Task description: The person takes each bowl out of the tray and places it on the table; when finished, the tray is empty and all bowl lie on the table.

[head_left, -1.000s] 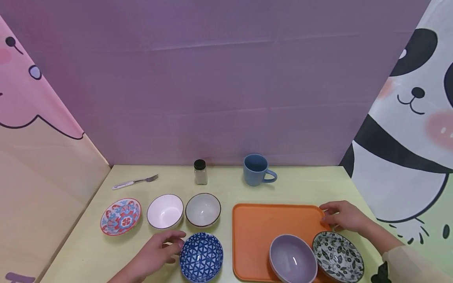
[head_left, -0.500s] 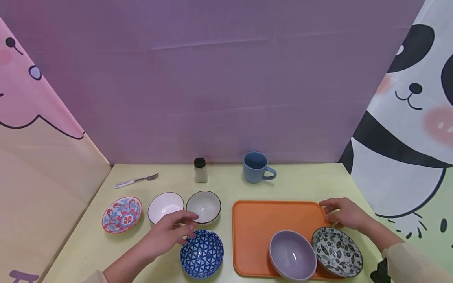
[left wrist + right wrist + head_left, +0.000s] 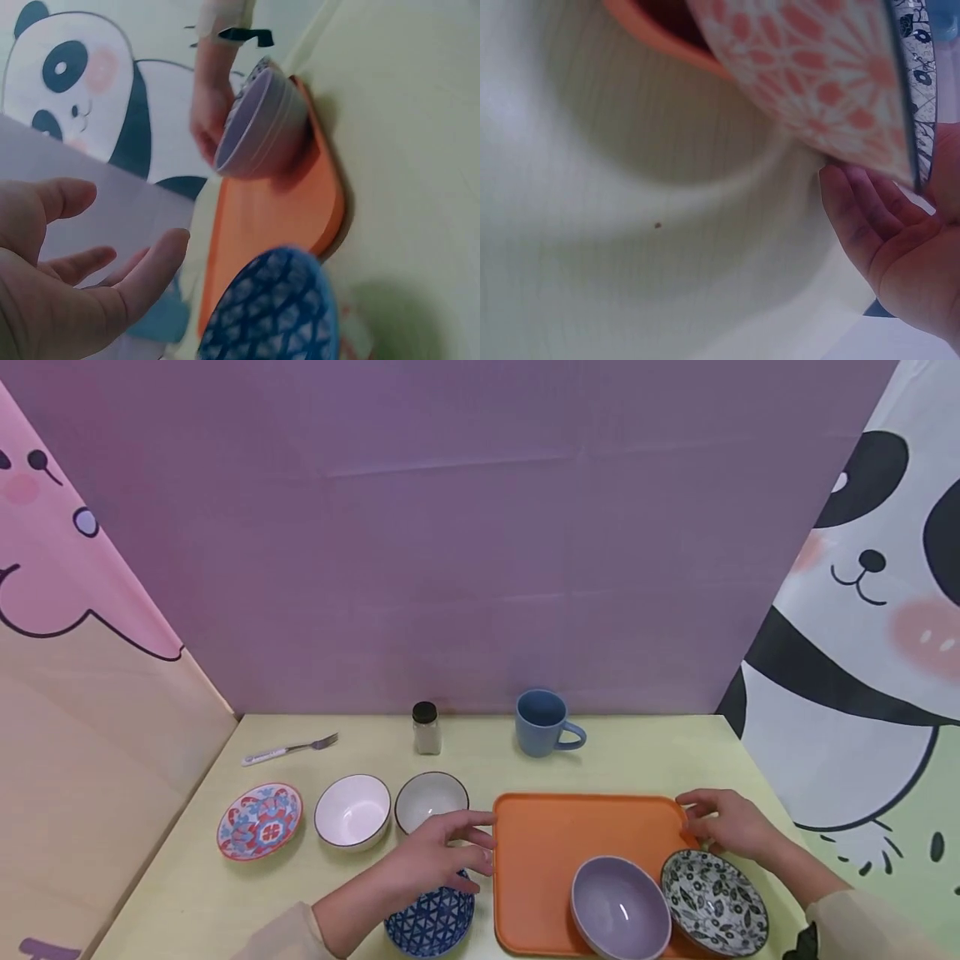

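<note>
An orange tray (image 3: 555,852) lies right of the middle, bearing a purple bowl (image 3: 621,906) and, overhanging its right side, a black-and-white patterned bowl (image 3: 714,902). My left hand (image 3: 431,864), fingers spread, reaches over the blue patterned bowl (image 3: 431,922) to the tray's left edge; whether it touches is unclear. In the left wrist view that hand (image 3: 82,277) holds nothing. At the tray's back right corner, my right hand (image 3: 727,827) has its fingers bent against the rim. The right wrist view shows this hand (image 3: 900,240) beside the patterned bowl's underside, its grip hidden.
Left of the tray stand a grey-white bowl (image 3: 427,797), a white bowl (image 3: 352,812) and a red-and-blue patterned dish (image 3: 260,822). Farther back are a fork (image 3: 288,749), a black-capped jar (image 3: 427,731) and a blue mug (image 3: 542,724). Walls border the table behind and at both sides.
My left hand has moved right from the blue bowl's left side, across it to the tray's left edge. My right hand has stayed at the tray's corner.
</note>
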Available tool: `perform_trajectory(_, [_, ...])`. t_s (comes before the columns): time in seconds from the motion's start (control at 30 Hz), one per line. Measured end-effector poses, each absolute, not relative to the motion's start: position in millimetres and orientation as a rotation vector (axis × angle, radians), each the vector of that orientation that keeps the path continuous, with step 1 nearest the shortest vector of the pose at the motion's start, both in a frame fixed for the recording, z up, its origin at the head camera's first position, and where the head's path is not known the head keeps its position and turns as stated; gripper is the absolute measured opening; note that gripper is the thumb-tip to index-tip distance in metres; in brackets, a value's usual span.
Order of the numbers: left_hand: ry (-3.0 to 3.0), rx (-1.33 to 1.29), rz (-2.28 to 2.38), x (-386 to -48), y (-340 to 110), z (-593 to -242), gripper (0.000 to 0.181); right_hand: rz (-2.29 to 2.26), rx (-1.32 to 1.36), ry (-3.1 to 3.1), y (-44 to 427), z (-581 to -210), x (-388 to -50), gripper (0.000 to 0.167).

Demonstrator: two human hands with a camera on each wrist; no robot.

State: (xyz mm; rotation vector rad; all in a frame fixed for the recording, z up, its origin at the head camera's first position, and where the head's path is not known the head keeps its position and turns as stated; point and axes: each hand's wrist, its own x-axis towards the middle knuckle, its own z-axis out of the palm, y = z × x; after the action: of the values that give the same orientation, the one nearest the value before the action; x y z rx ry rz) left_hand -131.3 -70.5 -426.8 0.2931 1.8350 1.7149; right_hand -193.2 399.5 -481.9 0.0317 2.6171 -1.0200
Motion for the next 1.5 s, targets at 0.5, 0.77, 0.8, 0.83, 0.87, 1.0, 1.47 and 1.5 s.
perform_trajectory(0.5, [1.718,0.255,1.542,-133,-7,-460,0.056,-1.056,0.013,2.633,399,-486,-191,0.052])
perform_trajectory(0.77, [1.701,0.232,1.495,-131,14,-466,0.055,-1.069,-0.001,2.639,399,-486,-190,0.052])
perform_trajectory(0.8, [1.703,0.226,1.504,-130,17,-467,0.055,-1.07,-0.001,2.639,399,-486,-190,0.052])
perform_trajectory(0.83, [1.707,0.218,1.52,-128,19,-467,0.055,-1.069,0.0,2.64,399,-486,-190,0.052])
perform_trajectory(0.87, [1.715,0.207,1.532,-127,22,-468,0.055,-1.071,-0.001,2.64,399,-486,-190,0.052])
perform_trajectory(1.0, [1.773,0.165,1.572,-123,31,-469,0.056,-1.073,0.0,2.638,399,-486,-190,0.052])
perform_trajectory(1.47, [1.803,0.163,1.623,-115,47,-478,0.059,-1.128,0.005,2.595,400,-487,-191,0.051])
perform_trajectory(1.5, [1.807,0.163,1.623,-114,48,-478,0.059,-1.127,0.004,2.595,400,-488,-191,0.051])
